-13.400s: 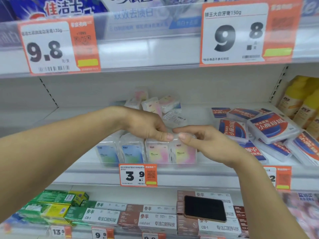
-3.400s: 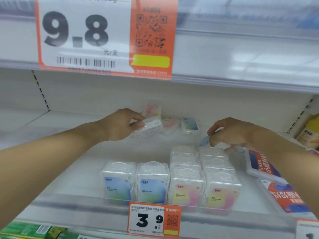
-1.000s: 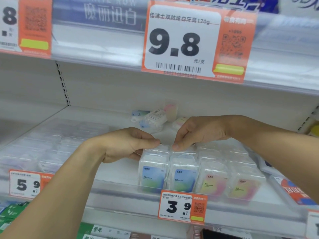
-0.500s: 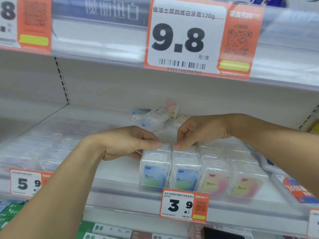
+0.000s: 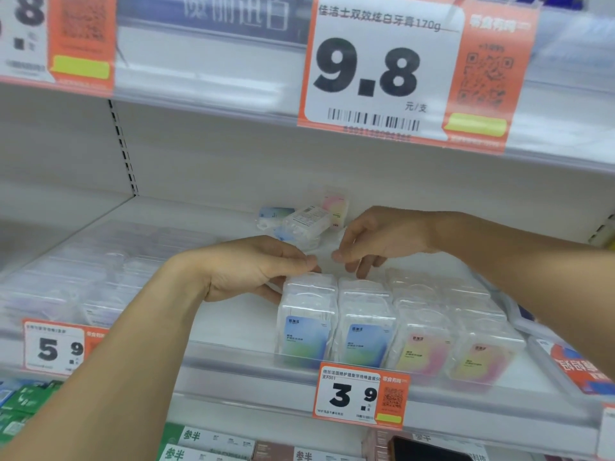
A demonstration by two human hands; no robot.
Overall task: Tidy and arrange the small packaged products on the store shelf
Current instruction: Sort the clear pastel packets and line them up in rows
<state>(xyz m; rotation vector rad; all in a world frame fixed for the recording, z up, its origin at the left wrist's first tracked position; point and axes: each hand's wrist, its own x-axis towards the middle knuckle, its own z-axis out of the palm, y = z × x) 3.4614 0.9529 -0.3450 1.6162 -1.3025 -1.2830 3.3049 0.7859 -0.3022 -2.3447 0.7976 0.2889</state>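
Four clear packs stood upright in a neat row along the shelf's (image 5: 239, 331) front edge: two blue-labelled packs (image 5: 307, 337) on the left of the row and two pink-and-yellow packs (image 5: 429, 351) to their right, each touching its neighbour, with more clear packs lined up behind them. That part of the job looked done to me. What was left, as I judged it, lay at the back edge of the shelf: a loose heap of packs (image 5: 301, 224), some lying flat and one pink one leaning against the rear wall, well apart from the row.

I had my left hand (image 5: 253, 267) just above the back top corner of the leftmost blue pack, fingers curled, thumb and forefinger drawn together; whether it pinched anything I could not tell. My right hand (image 5: 376, 241) hovered over the second column, fingers hanging loose and apart, apparently holding nothing, its fingertips near that pack's top but not clearly touching.

Left of the row the shelf's front edge was bare, so I reckoned the stray packs still had to come forward into columns. The 3.9 price tag (image 5: 361, 395) sat under the row.
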